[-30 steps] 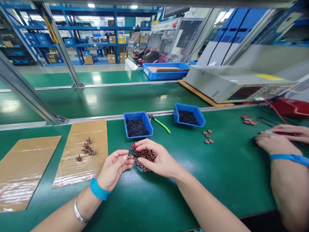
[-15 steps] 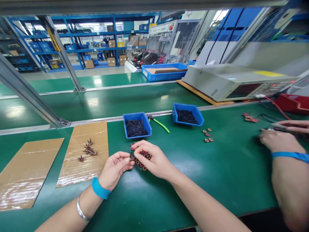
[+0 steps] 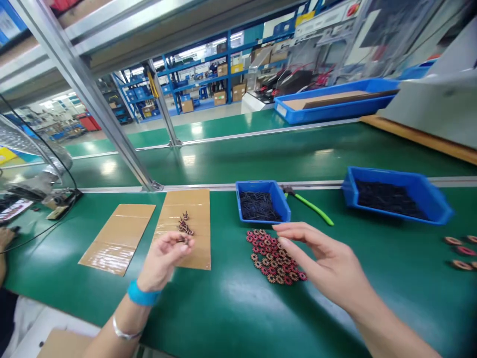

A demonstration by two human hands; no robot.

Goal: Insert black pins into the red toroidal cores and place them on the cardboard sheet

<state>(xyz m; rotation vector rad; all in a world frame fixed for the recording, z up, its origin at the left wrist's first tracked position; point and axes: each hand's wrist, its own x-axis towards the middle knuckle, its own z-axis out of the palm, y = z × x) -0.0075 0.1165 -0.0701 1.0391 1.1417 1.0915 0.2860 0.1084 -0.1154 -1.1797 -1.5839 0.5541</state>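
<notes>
Blue wristband (image 3: 143, 294) nearest, on the left wrist. Left hand (image 3: 161, 262) pinches a small dark piece (image 3: 183, 240), detail blurred, over a cardboard sheet (image 3: 200, 251); half a second ago it was at the ring-core pile's left edge. Right hand (image 3: 333, 268): thumb and fingers now spread apart, at the pile's right side; cannot tell if touching. Red and copper-coloured ring cores (image 3: 274, 258) lie between the hands on the green surface (image 3: 223, 318), more exposed than before. Pronged pieces (image 3: 185, 226) clustered on the cardboard, just past the left fingertips. View swung left: another person's hand (image 3: 5, 238) at that edge. Beyond the pile, blue bin (image 3: 283, 211) of black pins, green-handled cutters (image 3: 315, 207) beside it. Farther, blue tray (image 3: 328, 114), then shelving (image 3: 229, 69).
</notes>
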